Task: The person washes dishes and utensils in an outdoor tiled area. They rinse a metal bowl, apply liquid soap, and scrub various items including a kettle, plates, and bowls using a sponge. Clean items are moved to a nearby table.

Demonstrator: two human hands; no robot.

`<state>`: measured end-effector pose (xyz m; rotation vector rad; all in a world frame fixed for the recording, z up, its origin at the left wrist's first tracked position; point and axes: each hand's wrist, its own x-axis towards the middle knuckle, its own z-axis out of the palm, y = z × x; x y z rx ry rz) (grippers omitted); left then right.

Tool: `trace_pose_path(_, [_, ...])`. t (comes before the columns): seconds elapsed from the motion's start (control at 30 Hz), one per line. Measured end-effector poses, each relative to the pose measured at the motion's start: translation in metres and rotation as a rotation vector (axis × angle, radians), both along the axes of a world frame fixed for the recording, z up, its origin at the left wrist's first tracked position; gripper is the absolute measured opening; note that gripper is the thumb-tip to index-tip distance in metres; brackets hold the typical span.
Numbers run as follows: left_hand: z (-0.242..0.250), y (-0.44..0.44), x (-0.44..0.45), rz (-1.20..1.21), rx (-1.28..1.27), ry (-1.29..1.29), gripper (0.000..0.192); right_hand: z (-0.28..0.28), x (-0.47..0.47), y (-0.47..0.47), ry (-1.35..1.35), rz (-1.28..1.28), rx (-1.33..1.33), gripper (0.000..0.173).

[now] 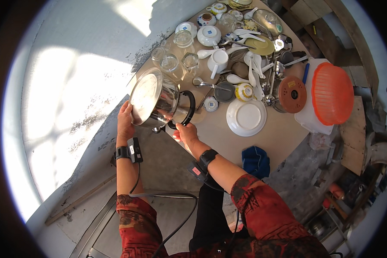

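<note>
A shiny stainless steel pot is tipped on its side above the near left edge of the table, its flat round base facing left. My left hand grips the rim of that base. With the fingers of my right hand, I hold a black loop handle on the pot's other side. Just right of the pot, a small white cup stands upside down on the table. Glass jars stand beyond the pot. The inside of the pot is hidden from me.
On the table lie a white plate, white spoons, a brown-red lid and a blue cloth. An orange plastic basket sits at the right edge. A wall borders the left side.
</note>
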<state>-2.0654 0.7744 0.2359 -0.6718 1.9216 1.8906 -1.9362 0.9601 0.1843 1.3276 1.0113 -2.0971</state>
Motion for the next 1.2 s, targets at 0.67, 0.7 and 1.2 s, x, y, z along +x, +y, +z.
trace_pose_path(0.67, [-0.06,-0.098,-0.063,-0.167,0.758,-0.107,0.035,0.006,-0.039,-0.036,0.069,0.059,-0.146,0.03])
trace_pose_path(0.7, [-0.061,-0.098,-0.061,-0.209,0.854,-0.081,0.033,0.007,-0.04,-0.035,0.074,0.063,-0.15,0.03])
trace_pose_path(1.2, [-0.009,-0.042,0.028,0.461,0.213,-0.033,0.068,0.031,0.044,0.021,0.208,0.38,-0.083,0.057])
